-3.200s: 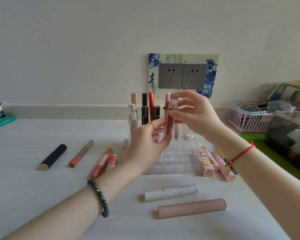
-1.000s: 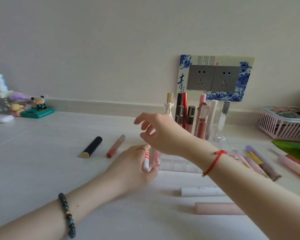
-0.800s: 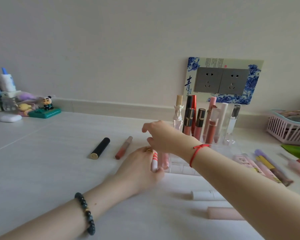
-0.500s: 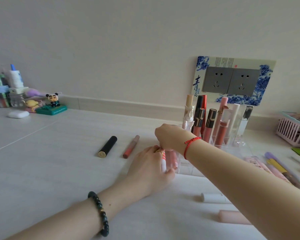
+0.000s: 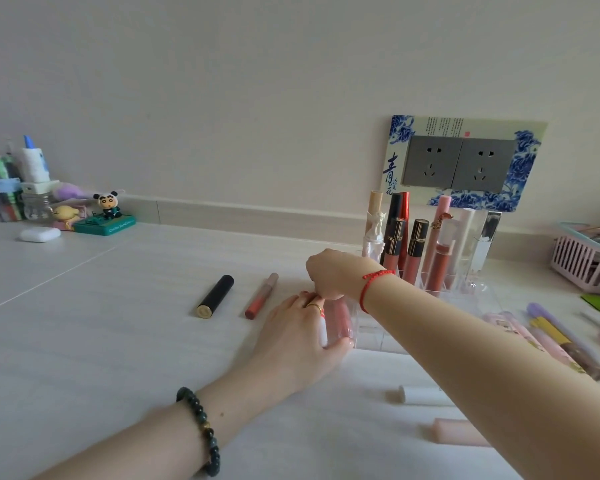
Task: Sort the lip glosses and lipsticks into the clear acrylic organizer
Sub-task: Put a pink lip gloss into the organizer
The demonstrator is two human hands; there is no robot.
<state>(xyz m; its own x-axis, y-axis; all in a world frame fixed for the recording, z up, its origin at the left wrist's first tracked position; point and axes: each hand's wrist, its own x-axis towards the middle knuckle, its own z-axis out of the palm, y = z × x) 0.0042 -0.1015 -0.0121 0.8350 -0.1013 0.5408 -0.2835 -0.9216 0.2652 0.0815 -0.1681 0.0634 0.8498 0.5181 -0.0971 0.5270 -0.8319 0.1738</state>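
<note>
The clear acrylic organizer (image 5: 378, 341) stands mid-table, and several glosses and lipsticks (image 5: 414, 251) stand upright in its back rows. At its left front corner my left hand (image 5: 291, 341) grips a white tube with red stripes (image 5: 323, 329), thumb against the organizer's corner. A pink lip gloss (image 5: 339, 318) stands upright beside that tube. My right hand (image 5: 333, 273) reaches across from the right, fingers curled down and pinching the pink gloss at its top. The lower ends of both tubes are hidden by my fingers.
A black lipstick (image 5: 215, 296) and a coral gloss (image 5: 261, 295) lie left of my hands. A white tube (image 5: 423, 394) and a pink tube (image 5: 454, 432) lie near the front, partly under my right forearm. Several pink tubes (image 5: 548, 341) lie right. A pink basket (image 5: 582, 265) sits far right, figurines (image 5: 108, 213) far left.
My right hand came away from the upright tubes, crossed left and lowered onto the pink gloss by my left hand. My left hand stayed at the organizer's corner holding the striped tube.
</note>
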